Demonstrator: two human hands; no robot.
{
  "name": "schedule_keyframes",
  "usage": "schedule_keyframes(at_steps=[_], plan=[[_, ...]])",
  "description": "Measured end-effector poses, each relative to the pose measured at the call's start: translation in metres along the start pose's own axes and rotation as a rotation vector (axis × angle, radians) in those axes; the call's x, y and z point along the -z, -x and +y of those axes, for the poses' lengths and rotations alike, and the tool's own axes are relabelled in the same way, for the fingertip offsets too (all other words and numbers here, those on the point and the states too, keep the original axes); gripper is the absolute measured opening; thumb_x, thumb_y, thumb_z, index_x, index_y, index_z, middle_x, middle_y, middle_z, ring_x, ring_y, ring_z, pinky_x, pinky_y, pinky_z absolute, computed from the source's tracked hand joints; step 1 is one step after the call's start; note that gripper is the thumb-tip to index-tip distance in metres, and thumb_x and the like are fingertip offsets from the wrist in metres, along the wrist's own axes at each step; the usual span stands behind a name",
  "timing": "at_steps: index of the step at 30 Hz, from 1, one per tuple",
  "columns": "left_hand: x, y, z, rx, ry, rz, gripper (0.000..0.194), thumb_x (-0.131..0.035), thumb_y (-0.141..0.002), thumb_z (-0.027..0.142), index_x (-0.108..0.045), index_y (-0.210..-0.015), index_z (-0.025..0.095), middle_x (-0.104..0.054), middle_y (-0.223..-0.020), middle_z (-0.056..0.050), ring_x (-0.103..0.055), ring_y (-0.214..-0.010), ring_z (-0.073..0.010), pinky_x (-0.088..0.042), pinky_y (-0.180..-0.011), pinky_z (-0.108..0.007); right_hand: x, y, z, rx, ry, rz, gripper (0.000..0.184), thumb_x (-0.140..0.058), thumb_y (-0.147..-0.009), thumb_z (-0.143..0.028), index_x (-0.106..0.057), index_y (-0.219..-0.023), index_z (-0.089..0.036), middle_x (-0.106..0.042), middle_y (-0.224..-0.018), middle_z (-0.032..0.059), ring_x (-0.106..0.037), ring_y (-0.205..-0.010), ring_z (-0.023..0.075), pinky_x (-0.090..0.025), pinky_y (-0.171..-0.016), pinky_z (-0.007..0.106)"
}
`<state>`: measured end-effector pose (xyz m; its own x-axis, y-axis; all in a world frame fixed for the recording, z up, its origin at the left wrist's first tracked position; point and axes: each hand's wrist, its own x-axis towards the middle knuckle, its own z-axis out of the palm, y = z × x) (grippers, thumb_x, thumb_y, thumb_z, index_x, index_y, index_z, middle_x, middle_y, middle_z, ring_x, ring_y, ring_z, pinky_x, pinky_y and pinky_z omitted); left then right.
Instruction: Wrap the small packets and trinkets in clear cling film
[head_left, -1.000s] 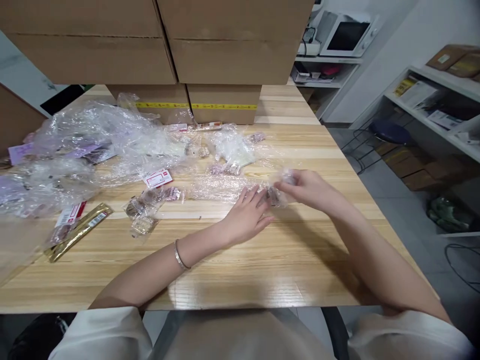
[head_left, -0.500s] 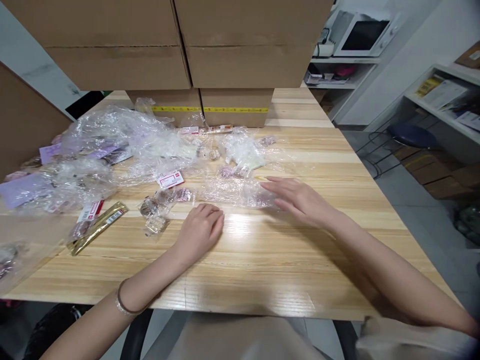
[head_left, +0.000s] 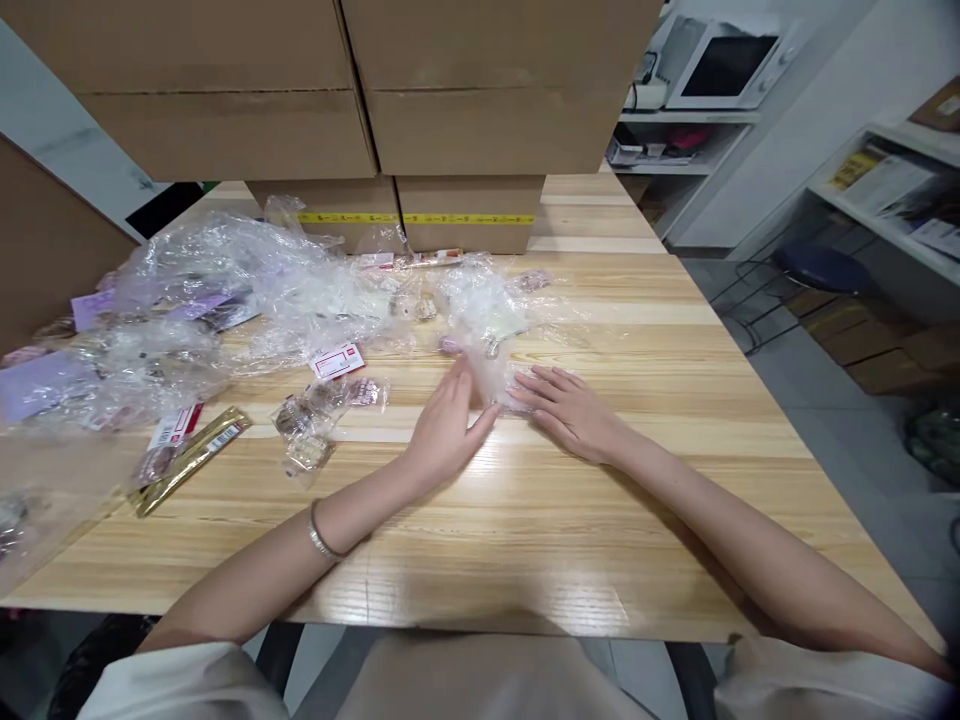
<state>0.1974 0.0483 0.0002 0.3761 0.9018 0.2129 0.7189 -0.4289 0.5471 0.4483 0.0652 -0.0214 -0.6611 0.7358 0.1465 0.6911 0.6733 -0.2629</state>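
Clear plastic film (head_left: 489, 376) stands crumpled on the wooden table (head_left: 525, 550) between a half-open left hand (head_left: 445, 422), its hold impossible to tell, and a right hand (head_left: 576, 412) spread flat at the film's edge, gripping nothing

at the far part of the wooden table (head_left: 600, 540), two cardboard boxes (head_left: 337, 235) stand side by side, and yellow tape (head_left: 465, 219) runs across the front of both. two wider boxes (head_left: 487, 130) are above them, with a narrow dark gap between. to the right, beyond the table, a white microwave (head_left: 724, 70) with a dark door is on a white shelf unit (head_left: 694, 118); a pink thing (head_left: 686, 140), too small to tell, lies below it. farther right, a dark blue stool (head_left: 823, 268) stands on the grey tiled floor (head_left: 772, 420), with brown cartons (head_left: 870, 335) near it.
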Motion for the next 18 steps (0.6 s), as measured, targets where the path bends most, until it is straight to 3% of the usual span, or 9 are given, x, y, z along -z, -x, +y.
schedule_keyframes(at_steps=[3, 6, 9, 12, 13, 15, 18], plan=[[-0.020, -0.018, 0.012, -0.244, 0.016, -0.080, 0.048, -0.035, -0.104, 0.030, -0.037, -0.149, 0.013, -0.040, -0.156, -0.014, -0.031, -0.148, -0.0209, -0.029, -0.122, -0.042, -0.003, -0.001, 0.000, 0.001, -0.085, 0.056, 0.043, -0.035, -0.102, -0.036, -0.056, -0.138, -0.028, -0.051, -0.149, 0.0052, -0.039, -0.143, 0.0278, -0.031, -0.117, 0.057], [-0.040, -0.027, 0.015, -0.447, -0.013, -0.197, 0.045, -0.033, -0.103, 0.021, -0.041, -0.148, 0.016, -0.041, -0.155, -0.011, -0.029, -0.149, -0.0185, -0.028, -0.123, -0.042, -0.009, -0.001, 0.006, -0.017, -0.325, 0.137, 0.041, -0.039, -0.100, -0.039, -0.057, -0.133, -0.025, -0.059, -0.140, 0.0096, -0.051, -0.134, 0.0271, -0.039, -0.113, 0.052], [-0.049, -0.028, 0.013, -0.457, -0.047, -0.215, 0.047, -0.033, -0.103, 0.019, -0.039, -0.150, 0.019, -0.037, -0.157, -0.009, -0.027, -0.149, -0.0178, -0.029, -0.122, -0.042, -0.008, 0.005, 0.018, -0.184, -0.564, 0.327, 0.048, -0.045, -0.096, -0.045, -0.044, -0.141, -0.027, -0.059, -0.138, 0.0111, -0.056, -0.128, 0.0277, -0.046, -0.107, 0.051], [-0.046, -0.027, 0.014, -0.452, -0.125, -0.226, 0.045, -0.037, -0.103, 0.020, -0.044, -0.147, 0.022, -0.040, -0.156, -0.008, -0.024, -0.150, -0.0212, -0.027, -0.123, -0.047, 0.006, 0.019, 0.023, -0.247, -0.529, 0.530, 0.063, -0.045, -0.095, -0.045, -0.024, -0.152, -0.029, -0.040, -0.155, 0.0120, -0.041, -0.142, 0.0295, -0.039, -0.112, 0.055], [-0.044, -0.026, 0.015, -0.458, -0.158, -0.226, 0.043, -0.039, -0.103, 0.022, -0.047, -0.145, 0.024, -0.039, -0.157, -0.008, -0.021, -0.151, -0.0237, -0.023, -0.123, -0.050, 0.011, 0.024, 0.022, -0.205, -0.447, 0.516, 0.068, -0.046, -0.094, -0.044, -0.020, -0.155, -0.029, -0.032, -0.160, 0.0113, -0.032, -0.147, 0.0304, -0.033, -0.116, 0.057], [-0.041, -0.026, 0.017, -0.475, -0.199, -0.237, 0.041, -0.043, -0.103, 0.031, -0.051, -0.142, 0.029, -0.034, -0.159, -0.008, -0.015, -0.152, -0.0283, -0.017, -0.123, -0.056, 0.021, 0.034, 0.019, -0.067, -0.258, 0.347, 0.078, -0.053, -0.092, -0.046, -0.016, -0.158, -0.029, -0.025, -0.164, 0.0094, -0.020, -0.151, 0.0322, -0.021, -0.121, 0.059], [-0.038, -0.030, 0.018, -0.499, -0.179, -0.307, 0.050, -0.048, -0.099, 0.047, -0.049, -0.145, 0.029, -0.026, -0.163, -0.011, -0.011, -0.153, -0.0328, -0.012, -0.122, -0.059, 0.024, 0.042, 0.013, 0.063, -0.120, 0.035, 0.088, -0.059, -0.089, -0.052, -0.014, -0.160, -0.026, -0.026, -0.163, 0.0096, -0.019, -0.151, 0.0318, -0.019, -0.122, 0.057]])
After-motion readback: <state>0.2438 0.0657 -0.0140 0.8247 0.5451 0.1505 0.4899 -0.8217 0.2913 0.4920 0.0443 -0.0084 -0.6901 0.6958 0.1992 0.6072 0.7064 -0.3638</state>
